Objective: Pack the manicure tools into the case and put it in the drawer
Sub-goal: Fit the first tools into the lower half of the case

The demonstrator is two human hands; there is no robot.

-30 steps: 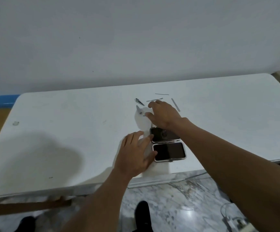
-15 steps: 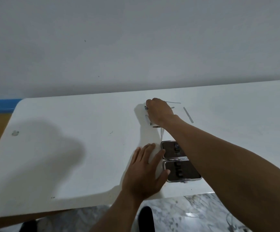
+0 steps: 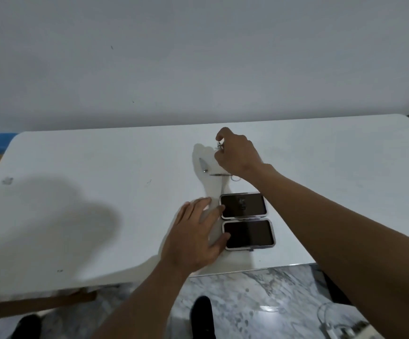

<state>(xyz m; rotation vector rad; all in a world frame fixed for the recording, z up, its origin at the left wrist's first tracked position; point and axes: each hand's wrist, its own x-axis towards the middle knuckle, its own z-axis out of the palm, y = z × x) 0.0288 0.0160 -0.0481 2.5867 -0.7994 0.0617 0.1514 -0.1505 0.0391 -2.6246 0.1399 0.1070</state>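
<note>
Open case (image 3: 246,221) lies on the white table (image 3: 76,192), just below frame centre. Left hand (image 3: 193,238) lies flat, straight fingers touching its left edge; right hand (image 3: 235,155), above, pinches a small metal tool (image 3: 220,145).

Plain indoor room, probably domestic: I stand at a white table (image 3: 100,179) against a bare pale wall (image 3: 198,57), on marble-patterned floor tiles (image 3: 259,302), a loose cable (image 3: 326,314) at my right.

Head view — high, near, facing down-forward.
</note>
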